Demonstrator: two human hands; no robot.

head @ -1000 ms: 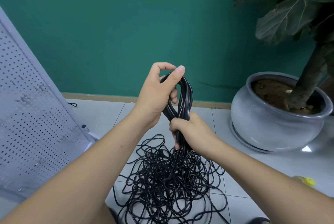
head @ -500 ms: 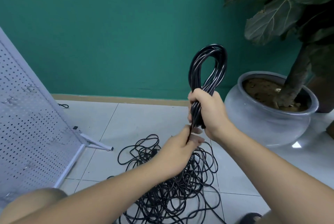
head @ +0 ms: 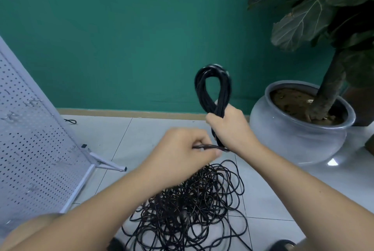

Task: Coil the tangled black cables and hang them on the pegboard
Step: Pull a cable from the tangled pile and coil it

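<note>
In the head view, the right hand (head: 230,127) sits just right of centre, clenched round the waist of the coil (head: 214,88). The coil's finished loop stands upright at twelve o'clock from the fist, against the green wall. Gripping it low down seems meant to bind the turns together while leaving the loop free for hanging. At nine o'clock from that fist, and close against it, the left hand (head: 182,149) pinches a single strand (head: 208,146) between thumb and curled fingers. The strand runs level across to the underside of the right fist, which reads as a free end being led round the bundle to tie it off, though the fist hides whether it has gone round. At six o'clock from both hands lies the tangle (head: 194,206), a loose heap of black cable on the tiled floor (head: 162,129) between the forearms, so most of the cable is not yet coiled. The left hand hides whether the pinched strand leads down into the heap. The pegboard (head: 30,149) leans at nine o'clock of the frame, propped on a white foot (head: 109,162). Several wire hooks (head: 32,101) show on its face, with no cable visible on them, and the coil is well apart from it. At three o'clock a grey pot (head: 299,145) holds a large-leaved plant (head: 303,19). It is near the right forearm, so a swing of the coil that way could strike it.
</note>
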